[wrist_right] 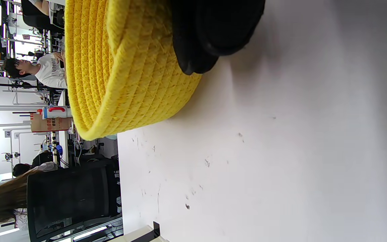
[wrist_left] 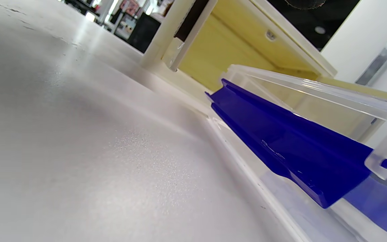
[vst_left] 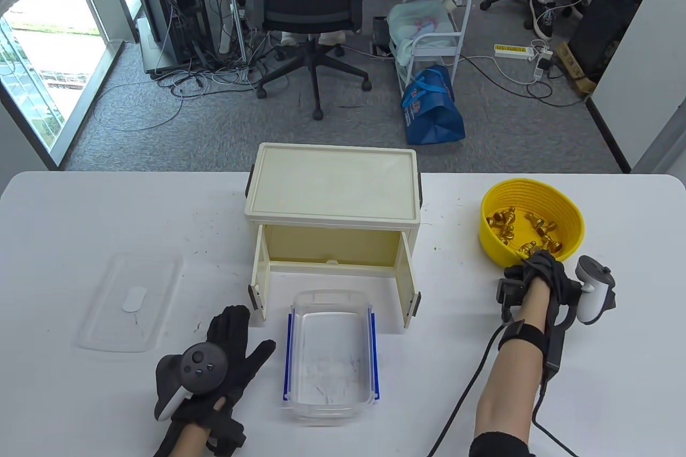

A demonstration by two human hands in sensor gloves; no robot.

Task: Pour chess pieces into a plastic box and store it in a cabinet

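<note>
Table view, chess pieces (vst_left: pixel 528 229): gold, heaped loose in the yellow woven basket (vst_left: pixel 573 221) at the bench's right side, well apart from the box
Plastic box (vst_left: pixel 329 358): clear, blue side clips, lidless and bare inside, standing just in front of the open cabinet
Cabinet (vst_left: pixel 332 181): cream, both doors swung out, interior free
Lid (vst_left: pixel 131 304): clear, lying flat to the left of the cabinet
Right grip: right hand (vst_left: pixel 536 275) meets the basket's near rim, gloved fingers (wrist_right: pixel 210 37) against the weave in the right wrist view; whether they have closed on the rim I cannot tell
Left grip: left hand (vst_left: pixel 230 350) lies flat on the bench (vst_left: pixel 80 221), fingers spread, holding nothing, just beside the box's left clip (wrist_left: pixel 291 144)
Risk, spill: a soft basket wall may fold under a one-sided hold, tipping pieces onto the bench
Risk, overshoot: pouring fast could bounce pieces out or shove the unsteadied box
</note>
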